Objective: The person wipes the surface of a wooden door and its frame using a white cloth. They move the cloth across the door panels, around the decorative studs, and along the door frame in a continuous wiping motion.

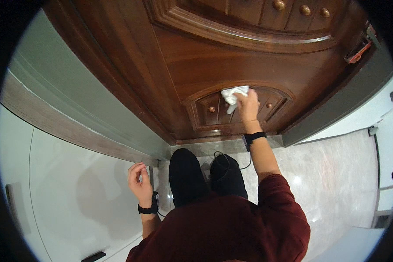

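A crumpled white cloth (235, 93) is gripped in my right hand (249, 107), the fingers bunched over it. It lies against the lower arched panel (199, 114) of a brown wooden door (201, 65), near the top of the panel's moulding. A loose end of the cloth hangs below my fingers. Lower down on the left, my left hand (140, 185) is in the air beside a white cabinet front (70, 174). Its fingers curl loosely, with a gap inside them and nothing visible in it.
Round studs (305, 10) stick out of the upper door panel. A grey-green door frame (87, 96) runs down the left side. Red-and-silver hardware (359, 51) sits at the door's right edge. Pale tiled floor (327, 174) spreads to the right. A thin black cable (248, 165) hangs from my right wristband.
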Motion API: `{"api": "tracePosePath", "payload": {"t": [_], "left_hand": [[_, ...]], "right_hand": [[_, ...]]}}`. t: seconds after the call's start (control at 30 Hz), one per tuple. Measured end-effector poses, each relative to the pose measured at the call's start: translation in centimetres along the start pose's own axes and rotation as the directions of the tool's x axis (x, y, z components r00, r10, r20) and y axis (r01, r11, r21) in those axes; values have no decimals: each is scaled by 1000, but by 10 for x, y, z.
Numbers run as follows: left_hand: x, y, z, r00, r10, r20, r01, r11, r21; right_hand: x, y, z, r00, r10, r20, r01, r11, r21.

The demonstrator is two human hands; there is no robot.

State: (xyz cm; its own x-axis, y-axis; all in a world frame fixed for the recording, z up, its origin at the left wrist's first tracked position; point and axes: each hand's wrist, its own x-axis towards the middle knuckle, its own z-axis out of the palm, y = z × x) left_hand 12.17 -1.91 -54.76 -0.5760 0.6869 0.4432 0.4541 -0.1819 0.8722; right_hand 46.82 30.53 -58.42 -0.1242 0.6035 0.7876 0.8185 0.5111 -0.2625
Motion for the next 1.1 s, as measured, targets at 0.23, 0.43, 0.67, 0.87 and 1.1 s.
{"api": "tracePosePath", "payload": {"t": [0.23,0.43,0.67,0.87,1.1], "left_hand": [[-4,-8,-6,999,14,30,-13,999,-36],[-4,-10,-5,999,-14,42,14,1000,-13],[-2,-2,2,997,17,71,-16,1000,-12],[-5,6,10,996,5,86,-3,1000,-22],[-15,17,8,998,41,50,-40,999,-5]], "right_hand": [[-22,96,-57,833,539,-125,-548,834,-57],[-19,78,-49,773,633,-37,-629,773,79],[-12,-33,9,947,322,-1,-317,932,175],[-29,-66,34,986,-93,135,76,989,128],[-48,-64,52,929,-226,293,228,973,26]]}}
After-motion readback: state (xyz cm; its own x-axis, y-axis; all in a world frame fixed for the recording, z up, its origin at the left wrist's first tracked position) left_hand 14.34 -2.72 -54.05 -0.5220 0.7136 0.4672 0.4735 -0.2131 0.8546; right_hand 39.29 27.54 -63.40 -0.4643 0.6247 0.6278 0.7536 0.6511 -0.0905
